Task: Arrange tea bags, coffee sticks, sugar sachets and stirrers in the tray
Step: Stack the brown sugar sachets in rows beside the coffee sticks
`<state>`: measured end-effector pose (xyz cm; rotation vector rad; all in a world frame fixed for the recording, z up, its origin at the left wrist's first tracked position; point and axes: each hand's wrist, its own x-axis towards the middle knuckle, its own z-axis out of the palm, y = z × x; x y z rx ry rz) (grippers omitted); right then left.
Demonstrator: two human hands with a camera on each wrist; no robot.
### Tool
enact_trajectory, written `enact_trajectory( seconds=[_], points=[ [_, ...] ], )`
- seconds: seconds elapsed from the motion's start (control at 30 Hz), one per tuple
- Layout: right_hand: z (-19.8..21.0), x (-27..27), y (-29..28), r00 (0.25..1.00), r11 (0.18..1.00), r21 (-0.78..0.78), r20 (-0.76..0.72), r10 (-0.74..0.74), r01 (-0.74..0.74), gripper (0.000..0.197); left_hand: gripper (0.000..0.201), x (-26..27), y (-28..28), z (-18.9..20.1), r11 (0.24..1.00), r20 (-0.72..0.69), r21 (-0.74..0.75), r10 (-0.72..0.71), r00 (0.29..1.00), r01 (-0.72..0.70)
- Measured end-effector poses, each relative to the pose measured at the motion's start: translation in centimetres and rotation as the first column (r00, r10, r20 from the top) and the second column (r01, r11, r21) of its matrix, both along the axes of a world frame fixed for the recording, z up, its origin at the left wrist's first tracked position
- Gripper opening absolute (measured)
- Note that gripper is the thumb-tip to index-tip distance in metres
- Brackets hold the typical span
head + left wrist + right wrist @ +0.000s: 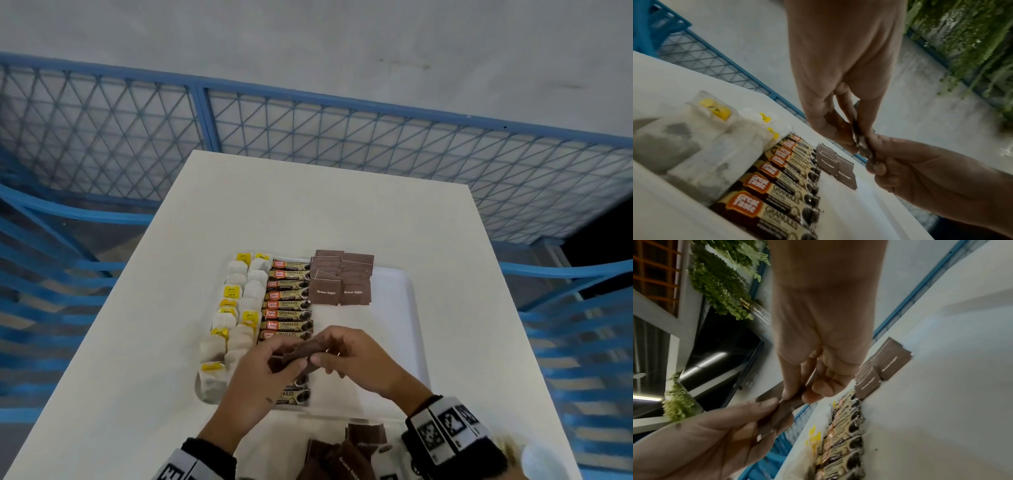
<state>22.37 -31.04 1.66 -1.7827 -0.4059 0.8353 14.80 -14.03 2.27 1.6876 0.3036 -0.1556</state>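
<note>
We pinch a small stack of brown sugar sachets [291,354] between our left hand [260,370] and right hand [356,359], above the tray's [407,308] near end. Tea bags [233,318] fill its left edge, coffee sticks [289,301] alongside, laid sachets [340,279] at the far end.

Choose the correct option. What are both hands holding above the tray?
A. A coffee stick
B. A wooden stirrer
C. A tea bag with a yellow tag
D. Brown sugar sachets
D: the left hand and right hand both pinch brown sugar sachets, which match the ones laid in the tray.
</note>
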Motion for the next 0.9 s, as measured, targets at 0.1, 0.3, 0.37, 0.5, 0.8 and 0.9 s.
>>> enact_trajectory(
  seconds=[0.1, 0.3, 0.37, 0.5, 0.8, 0.9],
  points=[
    [-0.6, 0.3, -1.1, 0.997, 0.997, 0.031, -0.029, -0.073, 0.074, 0.008, 0.035, -0.1, -0.9, -0.2, 1.000, -0.004, -0.008, 0.002, 1.000, -0.002],
    [-3.7, 4.9, -3.8, 0.892, 0.884, -0.135, 0.129, -0.433, 0.448, 0.006, 0.026, -2.8, -2.2, -1.5, 0.880, -0.116, 0.322, -0.330, 0.937, 0.349],
    [-5.0, 6.5, -4.4, 0.834, 0.812, -0.197, 0.176, -0.522, 0.550, 0.011, 0.024, -3.7, -2.5, -1.7, 0.740, -0.169, 0.401, -0.520, 0.838, 0.540],
    [-5.9, 7.9, -4.5, 0.795, 0.761, -0.233, 0.205, -0.571, 0.606, 0.018, 0.046, -4.7, -3.3, -3.1, 0.401, -0.361, 0.526, -0.693, 0.624, 0.750],
    [-6.0, 8.5, -3.5, 0.763, 0.729, -0.237, 0.280, -0.582, 0.642, 0.028, 0.053, -5.9, -4.3, -3.2, 0.250, -0.459, 0.609, -0.664, 0.591, 0.753],
    [-4.3, 7.3, -3.5, 0.760, 0.734, -0.225, 0.323, -0.564, 0.640, 0.026, 0.046, -6.4, -4.0, -3.9, 0.321, -0.413, 0.599, -0.661, 0.627, 0.734]
  ],
)
